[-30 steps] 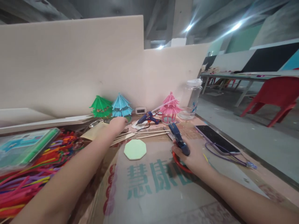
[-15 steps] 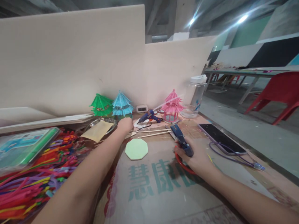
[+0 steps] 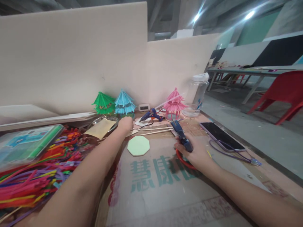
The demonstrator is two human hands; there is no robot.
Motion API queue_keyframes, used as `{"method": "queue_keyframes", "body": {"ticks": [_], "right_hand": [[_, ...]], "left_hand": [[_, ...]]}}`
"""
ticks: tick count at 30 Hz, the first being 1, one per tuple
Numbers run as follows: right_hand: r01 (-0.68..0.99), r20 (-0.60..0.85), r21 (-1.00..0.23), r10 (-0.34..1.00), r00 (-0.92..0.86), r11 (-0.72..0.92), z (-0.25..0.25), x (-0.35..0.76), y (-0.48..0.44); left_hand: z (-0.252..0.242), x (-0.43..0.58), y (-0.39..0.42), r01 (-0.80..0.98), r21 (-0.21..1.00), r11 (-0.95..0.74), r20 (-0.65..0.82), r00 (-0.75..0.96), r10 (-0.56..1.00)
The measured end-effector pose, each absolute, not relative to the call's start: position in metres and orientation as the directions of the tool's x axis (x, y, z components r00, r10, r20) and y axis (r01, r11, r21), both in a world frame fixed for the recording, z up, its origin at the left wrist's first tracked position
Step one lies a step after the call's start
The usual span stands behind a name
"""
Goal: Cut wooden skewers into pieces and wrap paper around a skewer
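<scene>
My left hand (image 3: pixel 125 124) reaches far forward, its back to the camera, fingers hidden; it lies over thin wooden sticks (image 3: pixel 155 131) below a blue paper pagoda (image 3: pixel 124 104). My right hand (image 3: pixel 193 152) rests on the cardboard sheet (image 3: pixel 165 189), closed round blue-handled pliers (image 3: pixel 181 138) that point away from me, with a red ring (image 3: pixel 183 161) under the palm. A pale green octagon (image 3: pixel 138 146) lies between my hands.
A green pagoda (image 3: pixel 103 103) and a pink pagoda (image 3: pixel 174 104) stand by the back wall, with a blue glue gun (image 3: pixel 151 115) and a clear bottle (image 3: pixel 197 96). Several coloured pipe cleaners (image 3: pixel 35 170) pile at left. A phone (image 3: pixel 221 136) with a purple cable lies right.
My left hand has drawn back a little from the blue pagoda toward the sticks. The right hand keeps its hold on the pliers. The camera has shifted slightly.
</scene>
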State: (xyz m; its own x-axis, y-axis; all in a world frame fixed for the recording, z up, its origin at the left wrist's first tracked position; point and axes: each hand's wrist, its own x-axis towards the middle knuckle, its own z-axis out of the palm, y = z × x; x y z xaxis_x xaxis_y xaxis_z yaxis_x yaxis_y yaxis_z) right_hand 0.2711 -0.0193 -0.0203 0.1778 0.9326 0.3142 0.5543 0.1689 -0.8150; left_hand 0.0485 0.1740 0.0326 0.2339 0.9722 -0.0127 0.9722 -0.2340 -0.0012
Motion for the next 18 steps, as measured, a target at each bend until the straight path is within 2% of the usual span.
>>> {"method": "queue_keyframes", "body": {"ticks": [6, 9, 11, 12, 13, 15, 18], "right_hand": [[0.535, 0.292, -0.832, 0.935, 0.202, 0.145, -0.018, 0.272, -0.019], [0.49, 0.295, -0.86, 0.924, 0.245, 0.144, -0.016, 0.273, -0.018], [0.447, 0.301, -0.881, 0.911, 0.281, 0.153, -0.016, 0.274, -0.017], [0.427, 0.302, -0.891, 0.905, 0.301, 0.156, -0.015, 0.274, -0.017], [0.409, 0.306, -0.898, 0.895, 0.325, 0.159, -0.015, 0.274, -0.017], [0.39, 0.314, -0.906, 0.876, 0.365, 0.163, -0.014, 0.275, -0.016], [0.363, 0.316, -0.916, 0.863, 0.393, 0.17, -0.013, 0.275, -0.016]], "left_hand": [[0.063, 0.045, 0.131, 0.924, 0.164, -0.345, 0.041, 0.343, 0.939], [0.083, 0.053, 0.09, 0.812, 0.295, -0.504, -0.003, 0.528, 0.849], [0.091, 0.06, 0.072, 0.69, 0.389, -0.611, -0.071, 0.683, 0.727], [0.092, 0.063, 0.068, 0.677, 0.359, -0.642, -0.057, 0.703, 0.709], [0.089, 0.068, 0.068, 0.703, 0.278, -0.654, -0.009, 0.683, 0.73], [0.078, 0.078, 0.077, 0.759, 0.175, -0.627, 0.054, 0.628, 0.776], [0.049, 0.095, 0.098, 0.773, 0.091, -0.628, 0.049, 0.626, 0.778]]}}
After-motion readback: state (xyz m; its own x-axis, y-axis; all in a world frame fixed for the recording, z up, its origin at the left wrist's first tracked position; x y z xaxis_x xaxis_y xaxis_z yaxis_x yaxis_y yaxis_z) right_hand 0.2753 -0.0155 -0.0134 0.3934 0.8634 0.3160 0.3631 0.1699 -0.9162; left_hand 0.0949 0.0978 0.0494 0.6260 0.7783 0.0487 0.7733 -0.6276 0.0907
